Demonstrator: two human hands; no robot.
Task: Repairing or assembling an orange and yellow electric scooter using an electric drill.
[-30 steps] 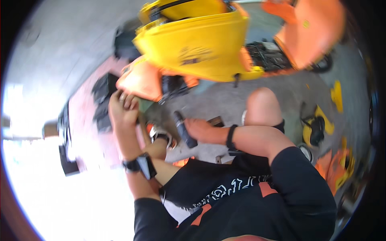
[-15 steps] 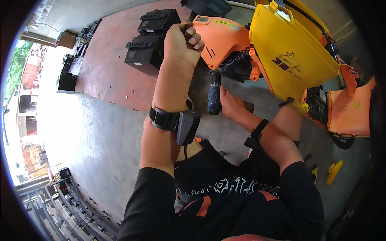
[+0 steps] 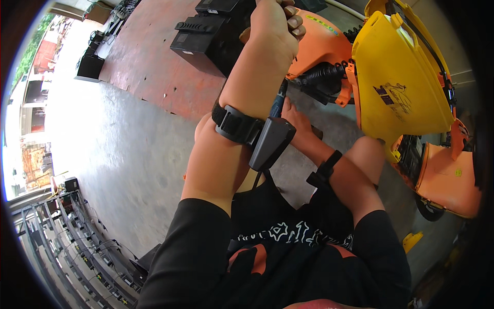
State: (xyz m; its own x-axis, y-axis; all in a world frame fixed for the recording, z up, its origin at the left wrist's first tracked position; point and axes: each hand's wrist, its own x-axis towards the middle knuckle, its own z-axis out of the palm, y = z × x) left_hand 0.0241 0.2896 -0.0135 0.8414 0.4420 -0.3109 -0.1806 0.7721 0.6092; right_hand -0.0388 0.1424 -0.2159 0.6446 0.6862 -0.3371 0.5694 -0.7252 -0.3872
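Power driver (image 3: 278,105): gripped by right hand (image 3: 296,118), just left of its knuckles; part hidden behind the left wrist's black box (image 3: 272,144).
Long axis: pointing away from the body, nose ahead of the right hand, near the orange panel (image 3: 321,44); cannot tell if touching.
Left hand (image 3: 278,28): farther out than the right, fingers curled beside the panel; cannot tell if closed on anything.
Black spring (image 3: 321,76): ahead and right of right hand.
Battery boxes (image 3: 198,44): left of left hand.
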